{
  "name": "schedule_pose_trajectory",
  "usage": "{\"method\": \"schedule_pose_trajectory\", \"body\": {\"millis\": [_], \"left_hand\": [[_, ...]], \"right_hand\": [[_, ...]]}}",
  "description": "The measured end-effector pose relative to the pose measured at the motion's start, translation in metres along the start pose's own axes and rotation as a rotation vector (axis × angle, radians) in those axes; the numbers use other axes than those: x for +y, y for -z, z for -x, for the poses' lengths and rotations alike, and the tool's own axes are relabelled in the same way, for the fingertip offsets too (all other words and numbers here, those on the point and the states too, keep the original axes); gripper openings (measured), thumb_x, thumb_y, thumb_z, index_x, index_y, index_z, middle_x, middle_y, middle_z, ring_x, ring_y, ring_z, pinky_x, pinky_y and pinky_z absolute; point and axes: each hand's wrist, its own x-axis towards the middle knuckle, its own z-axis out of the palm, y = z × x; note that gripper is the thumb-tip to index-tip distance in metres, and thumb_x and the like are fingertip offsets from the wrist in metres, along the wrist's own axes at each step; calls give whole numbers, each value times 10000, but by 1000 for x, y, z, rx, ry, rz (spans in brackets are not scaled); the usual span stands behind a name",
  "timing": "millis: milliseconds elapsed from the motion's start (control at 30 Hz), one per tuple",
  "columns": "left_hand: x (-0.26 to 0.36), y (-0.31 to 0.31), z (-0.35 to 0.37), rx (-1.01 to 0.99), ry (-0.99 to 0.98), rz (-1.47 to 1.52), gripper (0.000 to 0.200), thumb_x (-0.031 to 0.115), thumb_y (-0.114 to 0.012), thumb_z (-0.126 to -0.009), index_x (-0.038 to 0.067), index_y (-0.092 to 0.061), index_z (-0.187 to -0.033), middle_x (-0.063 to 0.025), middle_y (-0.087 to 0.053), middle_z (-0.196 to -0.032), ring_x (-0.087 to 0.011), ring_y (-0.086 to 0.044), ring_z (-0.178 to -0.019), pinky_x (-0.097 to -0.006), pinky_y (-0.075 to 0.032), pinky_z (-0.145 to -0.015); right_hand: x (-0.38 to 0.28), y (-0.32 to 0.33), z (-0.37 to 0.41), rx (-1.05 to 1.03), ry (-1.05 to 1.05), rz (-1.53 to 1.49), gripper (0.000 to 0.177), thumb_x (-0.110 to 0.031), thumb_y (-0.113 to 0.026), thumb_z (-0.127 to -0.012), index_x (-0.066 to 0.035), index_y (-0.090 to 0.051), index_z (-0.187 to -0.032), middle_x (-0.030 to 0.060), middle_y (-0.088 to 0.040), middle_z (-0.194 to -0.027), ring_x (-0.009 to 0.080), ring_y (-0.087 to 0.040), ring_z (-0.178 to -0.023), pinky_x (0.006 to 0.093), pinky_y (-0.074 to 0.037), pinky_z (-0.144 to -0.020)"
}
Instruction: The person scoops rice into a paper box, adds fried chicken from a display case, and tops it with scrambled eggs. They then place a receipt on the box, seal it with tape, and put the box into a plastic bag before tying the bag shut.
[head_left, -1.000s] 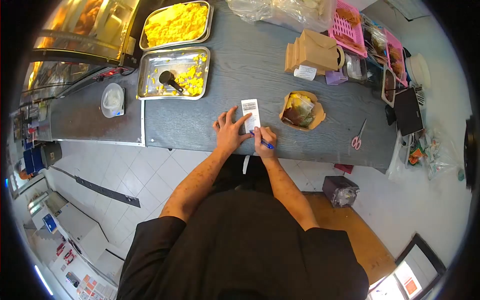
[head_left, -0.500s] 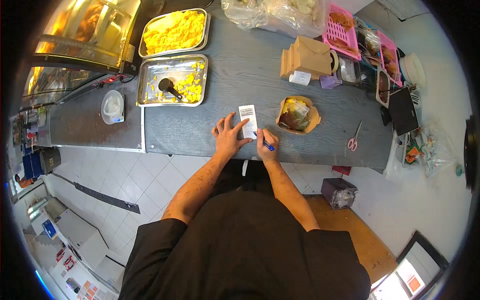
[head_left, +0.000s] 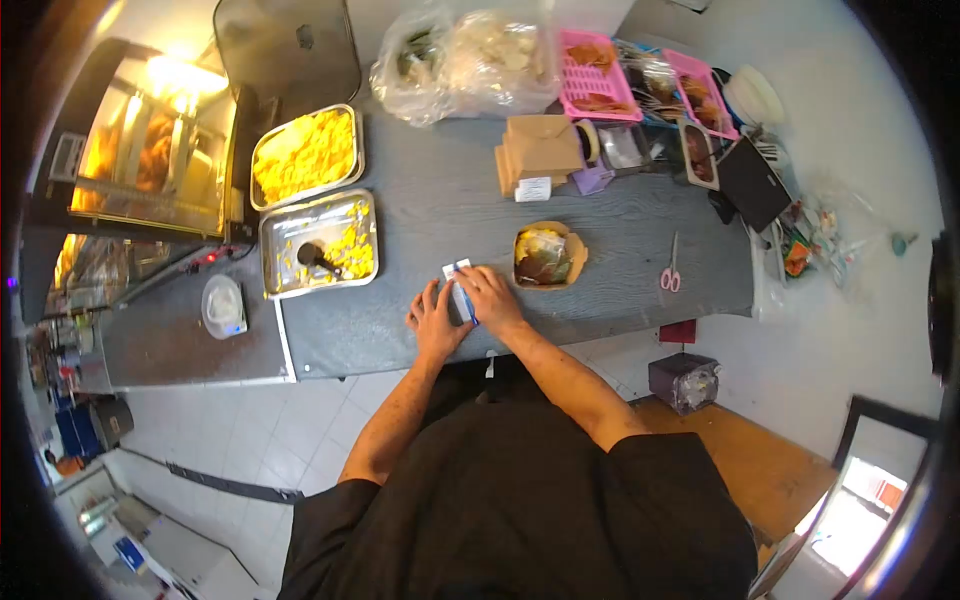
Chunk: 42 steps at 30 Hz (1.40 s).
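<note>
My left hand (head_left: 434,322) lies on the worktop with its fingers apart, touching the left edge of a small white printed slip (head_left: 459,303). My right hand (head_left: 488,298) reaches over the slip's right side and covers part of it. A blue pen (head_left: 471,308) runs lengthwise beside the right thumb, held in that hand against the paper; its upper part is partly hidden by the fingers. To the right stands an open brown cardboard food box (head_left: 578,262) with yellow and dark food and a small clear packet inside.
Two metal trays stand at left: one heaped with yellow food (head_left: 305,157), the other (head_left: 268,275) with a black scoop (head_left: 318,260). Folded brown boxes (head_left: 540,150), a tape roll, pink baskets (head_left: 600,85) and plastic bags (head_left: 470,60) line the back. Pink-handled scissors (head_left: 670,278) lie right.
My right hand has moved from writing at the slip's lower right to lying over its upper right, the pen now along the slip. The view has shifted, showing more of the back.
</note>
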Motion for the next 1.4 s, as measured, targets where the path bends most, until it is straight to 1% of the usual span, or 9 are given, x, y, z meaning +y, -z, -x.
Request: {"method": "schedule_pose_trajectory", "body": {"millis": [167, 300, 400, 567, 800, 967, 1067, 1200, 1400], "left_hand": [[8, 8, 0, -59, -12, 5, 998, 423, -815, -623, 169, -337, -1463, -103, -337, -1471, -334, -282, -1334, -561, -212, -1035], [36, 5, -14, 39, -219, 70, 875, 538, -733, -693, 127, -422, -1401, -135, -415, -1419, -316, -348, -1318, -554, -219, -1041], [83, 15, -37, -275, -242, 126, 743, 563, -707, -737, 90, -534, -1282, -167, -548, -1292, -282, -478, -1244, -533, -300, -1014], [90, -19, -64, -360, -121, 482, 568, 314, -789, -781, -4, -557, -1190, -206, -628, -1136, -309, -679, -857, -395, -544, -720], [85, -43, -58, -4, -27, 1075, 526, 82, -587, -917, -3, -355, -1381, -154, -471, -1300, -249, -574, -1119, -347, -510, -885], [108, -38, -37, 13, -418, 588, 962, 330, -675, -848, -29, -77, -1509, -252, -139, -1556, -389, -155, -1445, -456, -164, -1173], [121, -40, -38, 4, -444, 311, 1014, 417, -674, -840, -54, -67, -1502, -277, -79, -1566, -429, -105, -1449, -457, -120, -1183], [126, -31, -57, -21, -528, 148, 969, 392, -692, -823, -51, -155, -1496, -283, -119, -1558, -441, -133, -1441, -495, -154, -1167], [106, -40, -83, 7, -555, 317, 483, 202, -648, -870, 49, -565, -1321, -142, -489, -1423, -427, -396, -1319, -507, -274, -1113]], "right_hand": [[-7, 66, 40, 181, 116, -214, 352, -20, -650, -778, -33, -589, -1125, 121, -595, -1069, 294, -602, -930, 388, -501, -820], [38, 117, 74, 506, -693, -244, 324, -162, -673, -869, -17, -559, -1136, 165, -596, -1052, 302, -594, -951, 396, -471, -847], [68, 144, 53, 484, -693, -322, 406, -231, -681, -890, -5, -527, -1190, 177, -588, -1128, 295, -590, -1019, 399, -470, -858], [85, 140, 36, 260, -650, -535, 356, -253, -673, -905, 9, -570, -1123, 171, -631, -1030, 295, -625, -1013, 400, -489, -828], [73, 135, 66, 296, -905, -763, 203, -194, -630, -933, 2, -599, -975, 109, -651, -816, 214, -680, -837, 319, -513, -695], [123, 158, 34, 57, -329, -336, 563, -102, -573, -835, -59, -459, -1385, 162, -485, -1401, 350, -475, -1267, 423, -385, -1060], [126, 143, 43, -19, -73, -161, 601, -134, -582, -798, -63, -466, -1383, 140, -481, -1415, 335, -470, -1283, 421, -395, -1055], [106, 135, 44, 10, -74, -123, 671, -138, -620, -736, -67, -464, -1385, 115, -511, -1375, 303, -459, -1277, 415, -390, -1065], [132, 113, 24, 100, -31, -296, 269, -276, -642, -852, -79, -692, -1027, 63, -641, -1152, 246, -548, -1082, 408, -437, -890]]}}
